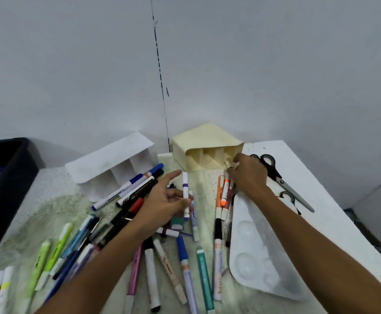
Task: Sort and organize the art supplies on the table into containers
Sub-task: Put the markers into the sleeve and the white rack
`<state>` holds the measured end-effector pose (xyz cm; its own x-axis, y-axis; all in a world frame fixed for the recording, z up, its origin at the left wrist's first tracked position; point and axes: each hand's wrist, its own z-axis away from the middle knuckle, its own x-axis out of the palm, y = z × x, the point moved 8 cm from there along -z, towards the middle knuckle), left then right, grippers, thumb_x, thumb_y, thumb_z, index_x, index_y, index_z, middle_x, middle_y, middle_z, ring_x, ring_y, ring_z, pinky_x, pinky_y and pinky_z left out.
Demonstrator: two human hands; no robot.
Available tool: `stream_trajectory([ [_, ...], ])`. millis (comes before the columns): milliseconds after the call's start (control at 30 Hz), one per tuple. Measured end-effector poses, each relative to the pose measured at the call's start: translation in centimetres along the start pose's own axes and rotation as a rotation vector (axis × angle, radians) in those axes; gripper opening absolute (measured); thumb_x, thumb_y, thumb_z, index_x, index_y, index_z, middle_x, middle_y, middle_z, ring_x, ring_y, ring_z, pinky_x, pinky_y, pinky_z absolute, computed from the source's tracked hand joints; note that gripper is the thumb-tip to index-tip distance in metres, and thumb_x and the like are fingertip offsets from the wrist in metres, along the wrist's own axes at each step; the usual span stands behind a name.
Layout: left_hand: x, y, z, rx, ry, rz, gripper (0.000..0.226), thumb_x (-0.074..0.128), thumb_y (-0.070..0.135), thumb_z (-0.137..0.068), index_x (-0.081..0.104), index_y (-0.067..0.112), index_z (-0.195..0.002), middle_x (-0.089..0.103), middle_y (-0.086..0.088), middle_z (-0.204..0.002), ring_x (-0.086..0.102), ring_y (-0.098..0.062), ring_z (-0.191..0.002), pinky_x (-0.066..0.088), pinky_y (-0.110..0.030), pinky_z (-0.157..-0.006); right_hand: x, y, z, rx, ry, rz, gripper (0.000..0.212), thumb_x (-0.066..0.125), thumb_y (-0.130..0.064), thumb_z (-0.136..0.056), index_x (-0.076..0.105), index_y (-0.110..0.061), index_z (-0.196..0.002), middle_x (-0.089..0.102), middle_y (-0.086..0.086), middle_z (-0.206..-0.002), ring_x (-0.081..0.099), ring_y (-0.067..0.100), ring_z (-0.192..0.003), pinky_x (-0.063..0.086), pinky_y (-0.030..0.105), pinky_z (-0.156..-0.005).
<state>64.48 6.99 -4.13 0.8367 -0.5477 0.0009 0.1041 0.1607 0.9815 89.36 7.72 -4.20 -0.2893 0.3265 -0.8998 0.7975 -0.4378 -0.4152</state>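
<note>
A person's left hand (162, 200) pinches a purple-banded marker (185, 196) between thumb and fingers above the scattered pens, index finger pointing ahead. The right hand (248, 173) curls round a small pale piece (228, 164), too blurred to identify, at the mouth of the cream organizer (207, 143) just beyond its fingertips. The marker looks light, stiff and smooth; mid-barrel seems the steadiest hold.

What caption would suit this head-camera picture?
Left hand pinches a purple marker while right hand grips markers by the cream organizer.
</note>
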Motion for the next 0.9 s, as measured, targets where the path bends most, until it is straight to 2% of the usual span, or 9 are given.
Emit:
stream_trajectory([
  [133,0.9,-0.5,-0.6,-0.022,0.052,0.01,0.075,0.066,-0.004,-0.084,0.033,0.024,-0.145,0.072,-0.012,-0.099,0.072,-0.029,-0.087,0.059,-0.042,-0.076,0.0,0.5,-0.1,0.005,-0.04,-0.101,0.03,0.064,-0.027,-0.085,0.064,-0.019,-0.114,0.07,0.007,-0.102,0.064,0.025,-0.095,0.05,0.033,-0.075],
  [200,1.6,-0.7,-0.7,-0.033,0.078,0.034,0.074,0.065,-0.007,-0.084,0.034,0.025,-0.144,0.071,-0.011,-0.101,0.072,-0.028,-0.085,0.059,-0.037,-0.07,-0.5,0.4,0.3,-0.009,-0.092,-0.255,0.03,0.066,-0.022,-0.083,0.063,-0.02,-0.112,0.071,0.004,-0.092,0.067,0.02,-0.079,0.053,0.033,-0.072],
  [267,2.3,-0.9,-0.7,-0.046,0.104,0.104,0.069,0.061,-0.011,-0.086,0.037,0.024,-0.14,0.071,-0.012,-0.1,0.071,-0.027,-0.081,0.059,-0.039,-0.067,-0.8,-0.2,1.4,-0.029,-0.231,-0.537,0.036,0.066,-0.011,-0.082,0.059,-0.018,-0.118,0.069,0.006,-0.075,0.065,0.018,-0.059,0.056,0.034,-0.064],
  [333,2.9,-1.5,-0.9,-0.094,0.137,0.255,0.059,0.055,-0.016,-0.086,0.043,0.017,-0.134,0.069,-0.016,-0.094,0.069,-0.03,-0.077,0.06,-0.044,-0.066,-0.9,-1.5,3.2,-0.052,-0.421,-0.78,0.046,0.065,-0.001,-0.084,0.055,-0.017,-0.125,0.068,0.013,-0.068,0.063,0.022,-0.054,0.054,0.033,-0.056],
  [500,5.1,-2.1,-1.5,-0.217,0.11,0.498,0.037,0.043,-0.016,-0.088,0.05,-0.004,-0.122,0.065,-0.021,-0.089,0.069,-0.032,-0.072,0.06,-0.042,-0.062,-1.4,-3.9,5.7,-0.1,-0.647,-0.894,0.031,0.064,0.009,-0.083,0.062,-0.01,-0.108,0.068,0.01,-0.065,0.065,0.023,-0.054,0.052,0.029,-0.049],
  [633,6.6,-2.4,-1.7,-0.278,0.071,0.603,0.033,0.035,-0.008,-0.091,0.05,-0.002,-0.119,0.066,-0.029,-0.102,0.067,-0.036,-0.08,0.059,-0.047,-0.071,-1.9,-4.1,5.3,-0.131,-0.542,-0.832,0.018,0.066,0.005,-0.08,0.065,-0.005,-0.095,0.065,0.01,-0.058,0.06,0.017,-0.048,0.043,0.023,-0.044],
  [733,7.5,-2.8,-1.7,-0.3,0.046,0.672,0.024,0.04,-0.001,-0.092,0.052,-0.001,-0.113,0.067,-0.025,-0.094,0.068,-0.034,-0.076,0.06,-0.044,-0.068,-1.0,-4.1,4.7,-0.141,-0.498,-0.771,0.016,0.072,-0.001,-0.078,0.067,-0.005,-0.092,0.062,-0.003,-0.053,0.056,0.006,-0.047,0.042,0.021,-0.052],
  [833,7.5,-3.3,-1.6,-0.298,0.077,0.649,0.019,0.048,-0.004,-0.092,0.052,-0.007,-0.111,0.066,-0.021,-0.084,0.067,-0.026,-0.07,0.058,-0.035,-0.061,-0.2,-3.8,4.0,-0.132,-0.477,-0.764,0.013,0.074,-0.009,-0.08,0.07,-0.009,-0.093,0.06,-0.005,-0.059,0.052,0.002,-0.049,0.042,0.021,-0.054],
  [900,7.0,-3.5,-1.5,-0.301,0.096,0.652,0.018,0.049,-0.009,-0.091,0.052,-0.007,-0.109,0.065,-0.019,-0.079,0.065,-0.025,-0.068,0.058,-0.033,-0.061,-0.4,-2.6,2.8,-0.124,-0.38,-0.694,0.013,0.07,-0.013,-0.084,0.069,-0.013,-0.097,0.064,-0.001,-0.072,0.059,0.008,-0.061,0.049,0.026,-0.056],
])
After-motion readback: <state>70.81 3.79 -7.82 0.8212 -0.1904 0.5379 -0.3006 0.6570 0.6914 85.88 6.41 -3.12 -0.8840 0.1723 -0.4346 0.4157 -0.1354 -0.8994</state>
